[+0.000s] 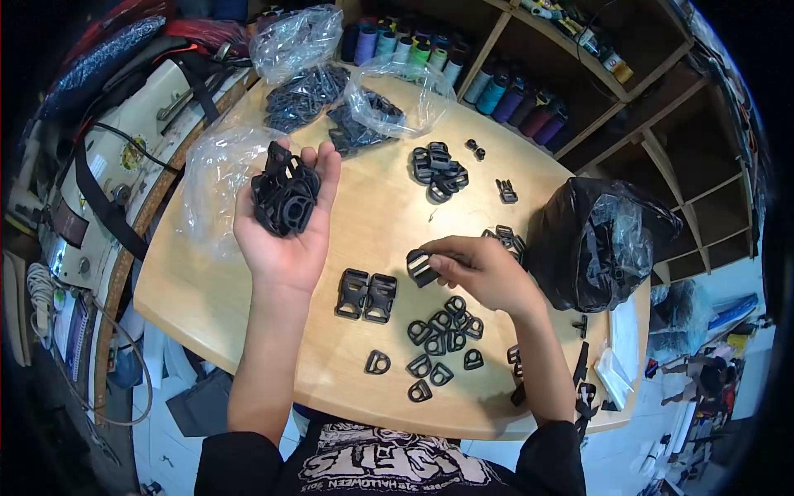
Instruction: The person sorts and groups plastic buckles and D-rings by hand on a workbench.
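Observation:
A heap of black plastic buckle pieces (pixel 287 194) rests in the upturned palm of my left hand (pixel 289 244), the fingers curled up around it. Between the thumb and fingers of my right hand (pixel 488 269) is a black plastic buckle (pixel 420 268), held above the table. Below it on the wood lies a loose group of small black D-rings (pixel 435 342). Two larger side-release buckles (pixel 366 295) lie side by side between my forearms. Farther back sits a pile of black buckles (pixel 438 171).
Clear plastic bags (pixel 219 178) and bagged black parts (pixel 306 97) cover the table's back left. A black bag (pixel 571 248) stands on the right. Thread spools (pixel 403 50) line the shelf behind. A sewing machine (pixel 136 136) is at the left.

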The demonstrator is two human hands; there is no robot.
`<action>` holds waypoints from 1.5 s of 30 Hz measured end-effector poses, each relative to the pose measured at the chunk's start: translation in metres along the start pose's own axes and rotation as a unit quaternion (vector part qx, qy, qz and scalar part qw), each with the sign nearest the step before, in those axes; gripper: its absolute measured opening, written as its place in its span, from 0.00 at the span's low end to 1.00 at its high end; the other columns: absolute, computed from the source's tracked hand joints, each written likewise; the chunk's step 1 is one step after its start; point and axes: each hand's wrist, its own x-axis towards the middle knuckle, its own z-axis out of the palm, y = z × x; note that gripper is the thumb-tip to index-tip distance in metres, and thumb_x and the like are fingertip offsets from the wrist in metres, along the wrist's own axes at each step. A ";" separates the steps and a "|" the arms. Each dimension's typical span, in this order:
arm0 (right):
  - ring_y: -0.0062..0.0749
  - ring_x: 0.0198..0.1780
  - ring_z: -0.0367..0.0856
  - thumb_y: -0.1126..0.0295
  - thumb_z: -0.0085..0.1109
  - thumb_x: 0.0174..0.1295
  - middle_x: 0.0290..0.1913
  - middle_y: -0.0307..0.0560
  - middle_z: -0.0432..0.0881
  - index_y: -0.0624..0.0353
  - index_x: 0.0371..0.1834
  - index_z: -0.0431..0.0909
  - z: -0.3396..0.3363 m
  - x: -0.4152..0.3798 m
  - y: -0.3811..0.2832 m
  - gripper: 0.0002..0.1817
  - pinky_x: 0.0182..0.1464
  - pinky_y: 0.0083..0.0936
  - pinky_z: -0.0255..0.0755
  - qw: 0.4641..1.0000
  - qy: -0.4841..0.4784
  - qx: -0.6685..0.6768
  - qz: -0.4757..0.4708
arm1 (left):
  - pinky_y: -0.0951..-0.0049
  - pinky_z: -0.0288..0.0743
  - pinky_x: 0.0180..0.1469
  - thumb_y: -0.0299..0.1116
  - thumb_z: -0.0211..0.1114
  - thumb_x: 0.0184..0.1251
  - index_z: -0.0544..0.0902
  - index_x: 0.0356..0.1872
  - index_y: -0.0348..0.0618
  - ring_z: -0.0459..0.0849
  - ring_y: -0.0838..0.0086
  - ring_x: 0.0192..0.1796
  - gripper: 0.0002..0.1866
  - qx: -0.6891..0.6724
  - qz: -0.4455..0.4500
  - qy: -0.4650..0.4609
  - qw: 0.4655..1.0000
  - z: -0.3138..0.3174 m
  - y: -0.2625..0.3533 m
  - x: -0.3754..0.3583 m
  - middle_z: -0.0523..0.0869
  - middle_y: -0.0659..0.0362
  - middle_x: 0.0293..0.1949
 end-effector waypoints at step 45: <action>0.26 0.32 0.80 0.69 0.70 0.51 0.30 0.43 0.81 0.60 0.42 0.82 -0.008 0.035 -0.072 0.15 0.37 0.22 0.74 0.951 0.167 -0.037 -0.256 | 0.55 0.72 0.63 0.42 0.47 0.70 0.73 0.54 0.37 0.79 0.53 0.54 0.21 0.111 -0.062 0.031 0.991 0.006 -0.034 -0.017 0.81 0.44 0.45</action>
